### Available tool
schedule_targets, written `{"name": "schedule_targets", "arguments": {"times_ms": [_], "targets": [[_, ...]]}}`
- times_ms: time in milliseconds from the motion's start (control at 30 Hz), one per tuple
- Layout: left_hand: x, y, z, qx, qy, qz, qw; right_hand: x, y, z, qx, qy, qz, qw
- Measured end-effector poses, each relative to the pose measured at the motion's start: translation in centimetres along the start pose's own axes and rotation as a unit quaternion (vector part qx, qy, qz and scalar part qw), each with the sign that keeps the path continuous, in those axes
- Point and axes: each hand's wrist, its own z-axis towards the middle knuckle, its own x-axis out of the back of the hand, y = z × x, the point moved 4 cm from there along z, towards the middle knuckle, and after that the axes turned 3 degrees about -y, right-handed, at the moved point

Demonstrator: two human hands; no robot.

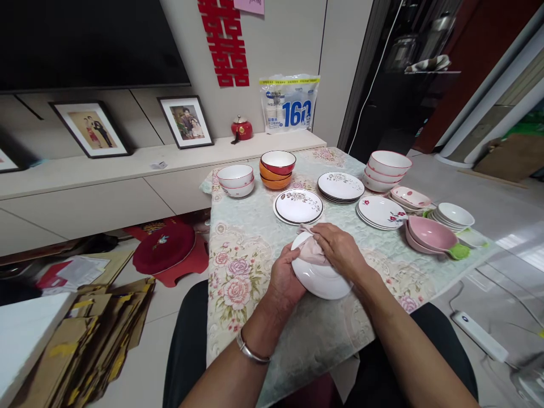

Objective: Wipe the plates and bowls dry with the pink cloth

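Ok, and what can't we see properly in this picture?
In the head view:
Part of the plate: covered by the cloth and right hand.
The plate's other side: facing away.
Most fingers of the left hand: behind the plate.
The television: cut off by the top and left edges.
Leftmost picture: cut off by the left edge.
Little writing on the bag: too small.

Flower-clothed table [250, 249]: white bowls [236, 180] left, red and orange bowls [277, 170] beside them, patterned plate stacks [340, 186], pink dishes [430, 233] right
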Motion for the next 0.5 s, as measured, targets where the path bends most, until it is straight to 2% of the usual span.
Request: {"name": "schedule_targets", "arguments": {"times_ms": [100, 167, 233, 300, 400, 500], "targets": [[-0.4, -0.1, 0.0, 0.020, -0.007, -0.015, 1.000, 0.3, 1.2, -0.2, -0.089, -0.001, -0.054, 0.995], [-0.8, -0.3, -0.1, 0.049, -0.022, -0.030, 0.998, 0.2, 1.1, -0.4, -0.106, 0.000, -0.075, 0.992], [-1.0, -0.3, -0.1, 0.069, -0.035, -0.039, 0.996, 0.0, 0.0, -0.5, -0.066, 0.014, -0.063, 0.996], [-0.8, -0.3, 0.0, 0.079, -0.024, -0.041, 0.996, -0.3, -1.4, -0.6, 0.013, 0.012, -0.024, 1.000], [-0.1, -0.3, 0.2, 0.086, 0.015, -0.034, 0.996, -0.7, -2.9, -0.6, 0.122, -0.043, 0.049, 0.990], [-0.2, -0.2, 0.2, 0.084, 0.019, -0.029, 0.996, -0.4, -2.3, -0.4, 0.138, -0.075, 0.057, 0.986]]}}
